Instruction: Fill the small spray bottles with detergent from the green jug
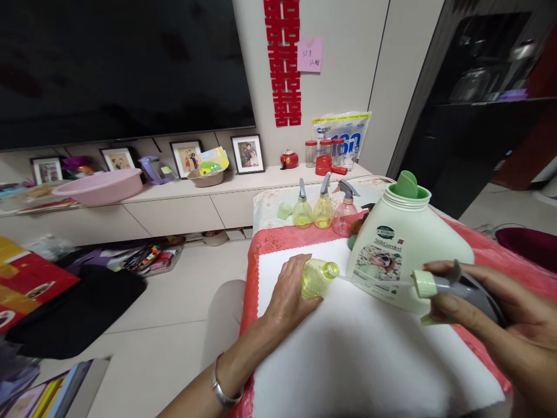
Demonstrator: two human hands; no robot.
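My left hand is wrapped round a small clear yellow bottle, tilted with its open mouth to the right. In my right hand is a grey spray head with a pale green collar. Its thin tube points left, and the tip is at or just by the bottle's mouth; whether it is inside is too small to tell. Behind the tube stands a large pale green jug, its neck holding a green cup-like piece. Three spray bottles, two yellow and one pink, stand behind.
A white sheet lies over a red cloth on the table. A light green crumpled piece is near the back edge. Beyond are a low cabinet, red-lidded jars and a pink basin.
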